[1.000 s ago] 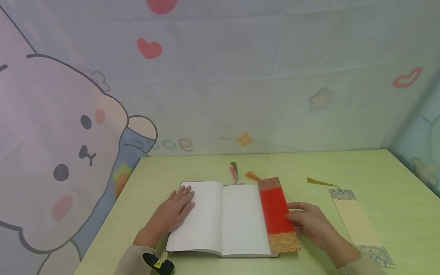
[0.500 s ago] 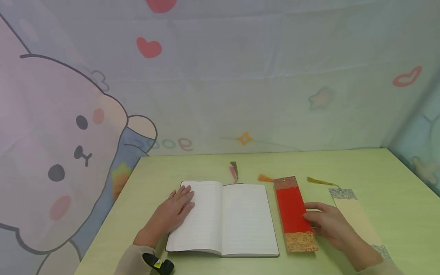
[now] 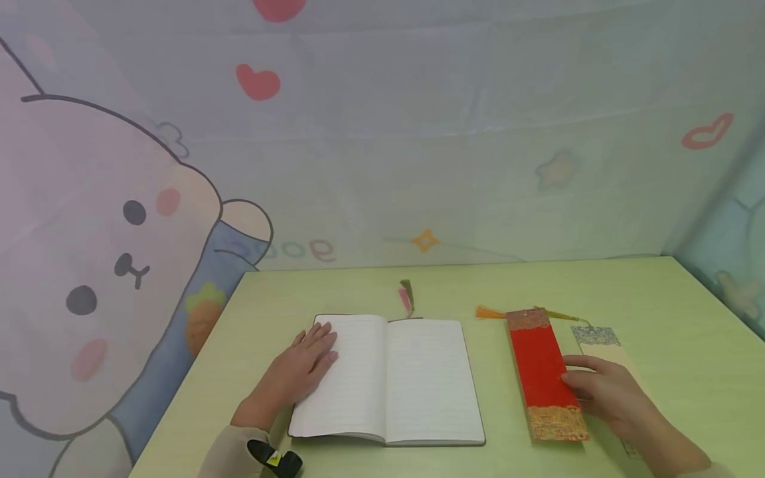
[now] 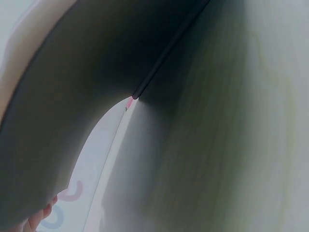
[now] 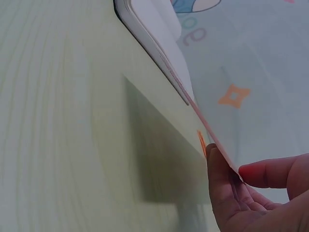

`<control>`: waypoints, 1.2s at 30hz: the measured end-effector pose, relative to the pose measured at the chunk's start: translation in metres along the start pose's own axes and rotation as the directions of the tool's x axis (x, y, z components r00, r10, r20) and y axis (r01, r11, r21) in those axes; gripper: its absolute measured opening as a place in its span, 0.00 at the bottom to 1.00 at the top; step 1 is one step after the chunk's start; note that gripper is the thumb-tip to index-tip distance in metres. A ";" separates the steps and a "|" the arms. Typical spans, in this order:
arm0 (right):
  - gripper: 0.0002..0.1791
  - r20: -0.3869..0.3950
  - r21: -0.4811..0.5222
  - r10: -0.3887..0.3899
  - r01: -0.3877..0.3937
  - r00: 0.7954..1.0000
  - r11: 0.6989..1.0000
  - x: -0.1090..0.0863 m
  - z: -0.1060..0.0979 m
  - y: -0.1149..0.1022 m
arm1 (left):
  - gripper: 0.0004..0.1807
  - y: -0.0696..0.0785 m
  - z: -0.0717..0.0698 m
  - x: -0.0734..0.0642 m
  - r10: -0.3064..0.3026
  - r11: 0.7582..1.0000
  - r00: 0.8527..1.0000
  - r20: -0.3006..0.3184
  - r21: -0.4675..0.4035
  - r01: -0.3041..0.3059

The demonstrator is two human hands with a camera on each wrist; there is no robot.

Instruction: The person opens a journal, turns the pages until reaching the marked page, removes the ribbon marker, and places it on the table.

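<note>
I'm getting soft, even, slightly dim light in the head view. On my right wrist feed, the red bookmark (image 3: 540, 365) is casting a broad shadow across the table (image 5: 58, 121). On the left, heavy shadow is contrasting with the pale, glowing backdrop (image 4: 91, 164), and the tabletop is looking blurred.

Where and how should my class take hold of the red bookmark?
The red bookmark is probably best gripped at the middle of its long right edge, from the right, thumb on top, fingers beneath: it is thin and flat, and the right hand pinches it there. The orange tassel at its far end looks too loose.
</note>
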State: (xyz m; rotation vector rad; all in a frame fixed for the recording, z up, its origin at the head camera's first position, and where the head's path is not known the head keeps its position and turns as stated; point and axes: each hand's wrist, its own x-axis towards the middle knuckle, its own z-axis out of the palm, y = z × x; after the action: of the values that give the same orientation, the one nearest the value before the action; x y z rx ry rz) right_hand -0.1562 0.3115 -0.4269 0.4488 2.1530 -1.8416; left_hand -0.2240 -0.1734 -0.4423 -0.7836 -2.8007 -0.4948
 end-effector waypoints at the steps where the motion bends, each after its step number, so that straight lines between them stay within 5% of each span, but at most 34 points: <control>1: 0.34 -0.005 -0.008 0.010 -0.010 1.000 1.000 0.000 -0.003 0.000 | 0.24 0.000 0.000 0.000 -0.001 1.000 1.000 0.000 -0.003 0.001; 21: 0.39 -0.026 -0.082 0.030 -0.032 0.999 0.996 -0.008 -0.063 0.010 | 0.23 0.000 0.000 -0.003 -0.008 1.000 1.000 -0.019 -0.003 0.008; 36: 0.36 -0.205 -0.230 0.114 -0.161 0.972 0.960 0.008 -0.091 0.037 | 0.24 0.003 -0.001 -0.007 -0.028 1.000 1.000 0.004 0.011 0.028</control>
State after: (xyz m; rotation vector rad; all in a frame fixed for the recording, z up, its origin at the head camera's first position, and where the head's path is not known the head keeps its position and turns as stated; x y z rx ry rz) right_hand -0.1488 0.4070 -0.4495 0.7235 2.3674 -1.4863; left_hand -0.2163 -0.1752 -0.4424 -0.7450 -2.8197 -0.4827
